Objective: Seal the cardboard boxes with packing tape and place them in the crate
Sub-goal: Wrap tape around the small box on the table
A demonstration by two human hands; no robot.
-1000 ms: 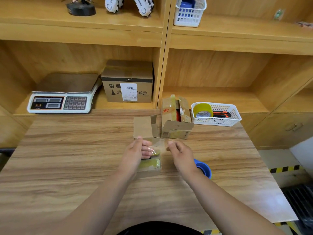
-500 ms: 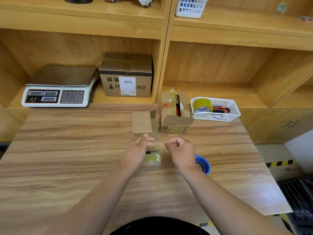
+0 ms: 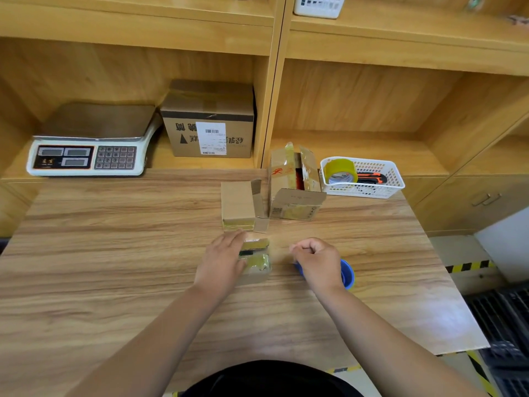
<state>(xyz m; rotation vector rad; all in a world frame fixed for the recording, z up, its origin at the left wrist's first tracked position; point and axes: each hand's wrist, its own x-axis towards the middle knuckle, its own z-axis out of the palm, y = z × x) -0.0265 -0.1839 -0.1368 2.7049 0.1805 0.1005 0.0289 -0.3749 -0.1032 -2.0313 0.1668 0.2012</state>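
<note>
A small cardboard box (image 3: 257, 263) with yellowish tape on its top lies on the wooden table (image 3: 114, 253). My left hand (image 3: 223, 260) rests on the box's left side with fairly straight fingers. My right hand (image 3: 316, 259) hovers to the box's right with curled fingers and the thumb against the forefinger; nothing shows between them. A blue tape roll (image 3: 347, 275) lies under and behind that hand. Behind the small box stand a second box with one loose flap (image 3: 237, 204) and an open-topped box (image 3: 294, 193).
A white basket (image 3: 395, 184) at the back right holds a yellow tape roll (image 3: 340, 170) and an orange cutter (image 3: 372, 177). On the shelf stand a scale (image 3: 88, 144) and a labelled carton (image 3: 209, 121). A dark crate (image 3: 503, 325) sits on the floor at the right.
My right hand has drawn away from the small box to the right, over the blue roll. My left hand has flattened onto the box. The camera has tilted down a little.
</note>
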